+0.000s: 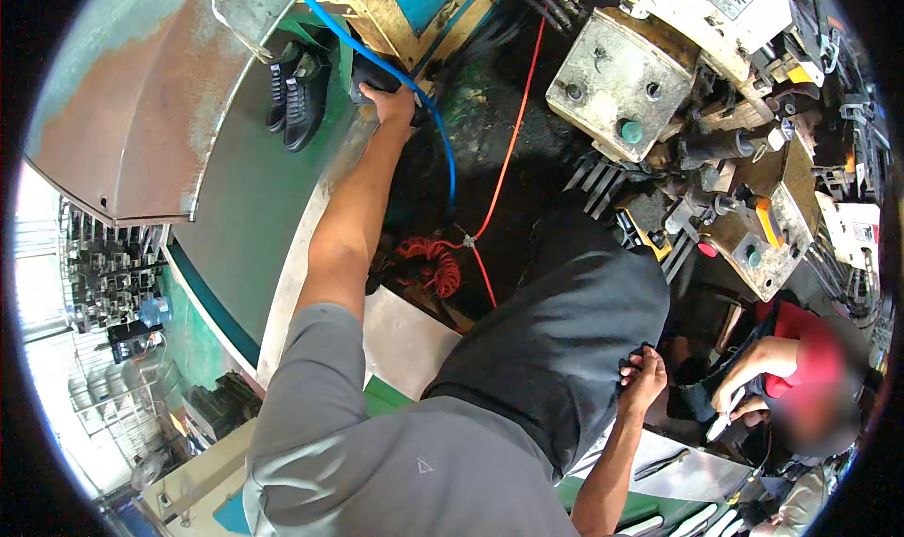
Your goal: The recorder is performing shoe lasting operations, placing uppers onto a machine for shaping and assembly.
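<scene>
My left hand (391,106) reaches far forward, its thumb bent against a dark, blocky thing (369,72) below a yellow frame. Most of its fingers are hidden, and the kind of the dark thing does not show. Close to it, on the left, a pair of black lace-up shoes (303,99) rests on a green surface. My right hand (645,379) is closed beside my knee, over the black trousers (556,320). Something small and dark shows at its fingertips; whether it is trouser cloth or a separate piece I cannot make out.
A blue hose (443,137) crosses by my left hand. An orange air line (517,128) runs to a red coiled hose (435,266). Grimy machine housings (617,85) fill the right. A co-worker in a red shirt (796,349) sits at lower right, holding something white.
</scene>
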